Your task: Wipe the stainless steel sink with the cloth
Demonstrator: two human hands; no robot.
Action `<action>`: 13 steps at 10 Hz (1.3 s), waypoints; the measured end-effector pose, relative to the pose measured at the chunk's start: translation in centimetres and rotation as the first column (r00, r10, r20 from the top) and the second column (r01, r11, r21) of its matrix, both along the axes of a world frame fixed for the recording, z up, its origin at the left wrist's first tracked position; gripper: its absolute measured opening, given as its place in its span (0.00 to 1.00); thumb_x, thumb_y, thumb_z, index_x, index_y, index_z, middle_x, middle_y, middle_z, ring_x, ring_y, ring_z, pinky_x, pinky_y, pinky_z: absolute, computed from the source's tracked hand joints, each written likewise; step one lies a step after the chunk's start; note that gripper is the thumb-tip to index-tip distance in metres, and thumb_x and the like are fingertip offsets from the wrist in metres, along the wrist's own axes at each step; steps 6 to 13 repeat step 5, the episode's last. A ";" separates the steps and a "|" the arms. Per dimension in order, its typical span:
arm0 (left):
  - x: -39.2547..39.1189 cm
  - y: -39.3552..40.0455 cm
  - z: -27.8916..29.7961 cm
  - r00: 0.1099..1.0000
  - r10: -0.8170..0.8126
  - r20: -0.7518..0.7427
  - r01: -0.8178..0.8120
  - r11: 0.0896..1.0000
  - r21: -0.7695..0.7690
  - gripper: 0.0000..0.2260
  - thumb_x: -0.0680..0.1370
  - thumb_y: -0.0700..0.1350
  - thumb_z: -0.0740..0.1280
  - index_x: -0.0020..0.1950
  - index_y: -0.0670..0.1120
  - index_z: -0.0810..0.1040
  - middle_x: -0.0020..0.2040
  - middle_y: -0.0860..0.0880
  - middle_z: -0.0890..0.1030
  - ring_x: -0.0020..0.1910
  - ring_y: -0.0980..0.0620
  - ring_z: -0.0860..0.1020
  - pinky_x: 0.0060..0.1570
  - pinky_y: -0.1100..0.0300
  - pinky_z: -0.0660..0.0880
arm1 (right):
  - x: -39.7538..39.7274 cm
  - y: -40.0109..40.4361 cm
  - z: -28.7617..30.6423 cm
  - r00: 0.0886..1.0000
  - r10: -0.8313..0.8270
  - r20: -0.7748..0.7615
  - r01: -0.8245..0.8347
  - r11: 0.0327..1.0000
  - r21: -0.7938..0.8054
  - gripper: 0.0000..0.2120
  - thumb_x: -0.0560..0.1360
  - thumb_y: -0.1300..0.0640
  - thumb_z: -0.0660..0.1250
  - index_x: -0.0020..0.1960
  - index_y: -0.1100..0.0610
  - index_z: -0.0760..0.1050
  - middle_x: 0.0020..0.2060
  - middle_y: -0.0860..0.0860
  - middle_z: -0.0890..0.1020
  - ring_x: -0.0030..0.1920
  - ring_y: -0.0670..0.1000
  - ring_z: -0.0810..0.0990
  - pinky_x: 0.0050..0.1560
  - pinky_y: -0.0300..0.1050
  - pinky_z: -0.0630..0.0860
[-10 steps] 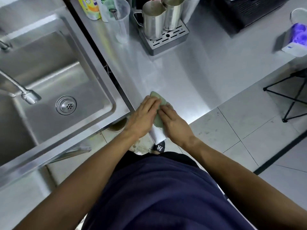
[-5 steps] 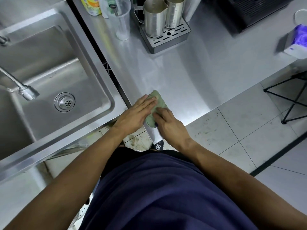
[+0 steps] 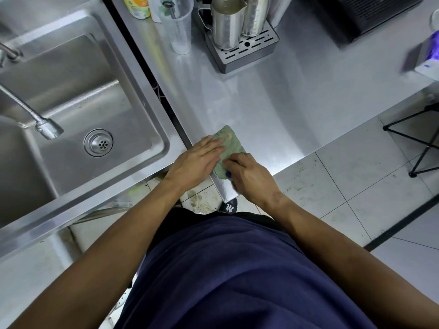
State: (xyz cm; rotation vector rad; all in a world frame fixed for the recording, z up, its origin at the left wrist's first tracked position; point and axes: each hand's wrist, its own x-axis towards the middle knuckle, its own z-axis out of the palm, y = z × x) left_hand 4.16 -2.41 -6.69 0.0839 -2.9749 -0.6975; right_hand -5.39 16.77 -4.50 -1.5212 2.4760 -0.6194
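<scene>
Both hands have slid with the cloth toward the counter's near corner. Left hand lies flat, fingers straight, pressing the cloth; right hand — fingers curled — pinches its near edge. Sink sits left, untouched — drain, faucet over the basin.

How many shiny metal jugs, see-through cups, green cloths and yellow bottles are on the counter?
Metal jugs: 2
See-through cup: 1
Green cloth: 1
Yellow bottle: 1
Total: 5
</scene>
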 end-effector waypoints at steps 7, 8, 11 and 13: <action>6.3 1.8 3.5 0.957 -0.127 0.262 0.206 0.930 -0.303 0.46 0.67 0.38 0.81 0.81 0.42 0.62 0.77 0.42 0.70 0.79 0.37 0.60 0.78 0.48 0.52 | 4.0 10.0 1.6 0.987 -0.012 0.158 0.023 0.998 -0.066 0.18 0.84 0.38 0.56 0.73 0.32 0.67 0.74 0.26 0.63 0.71 0.41 0.74 0.70 0.39 0.72; 6.3 1.8 3.5 0.957 -0.127 0.262 0.206 0.930 -0.303 0.46 0.67 0.38 0.81 0.81 0.42 0.62 0.77 0.42 0.70 0.79 0.37 0.60 0.78 0.48 0.52 | 4.0 10.0 1.6 0.987 -0.012 0.158 0.023 0.998 -0.066 0.18 0.84 0.38 0.56 0.73 0.32 0.67 0.74 0.26 0.63 0.71 0.41 0.74 0.70 0.39 0.72; 6.3 1.8 3.5 0.957 -0.127 0.262 0.206 0.930 -0.303 0.46 0.67 0.38 0.81 0.81 0.42 0.62 0.77 0.42 0.70 0.79 0.37 0.60 0.78 0.48 0.52 | 4.0 10.0 1.6 0.987 -0.012 0.158 0.023 0.998 -0.066 0.18 0.84 0.38 0.56 0.73 0.32 0.67 0.74 0.26 0.63 0.71 0.41 0.74 0.70 0.39 0.72; 6.3 1.8 3.5 0.957 -0.127 0.262 0.206 0.930 -0.303 0.46 0.67 0.38 0.81 0.81 0.42 0.62 0.77 0.42 0.70 0.79 0.37 0.60 0.78 0.48 0.52 | 4.0 10.0 1.6 0.987 -0.012 0.158 0.023 0.998 -0.066 0.18 0.84 0.38 0.56 0.73 0.32 0.67 0.74 0.26 0.63 0.71 0.41 0.74 0.70 0.39 0.72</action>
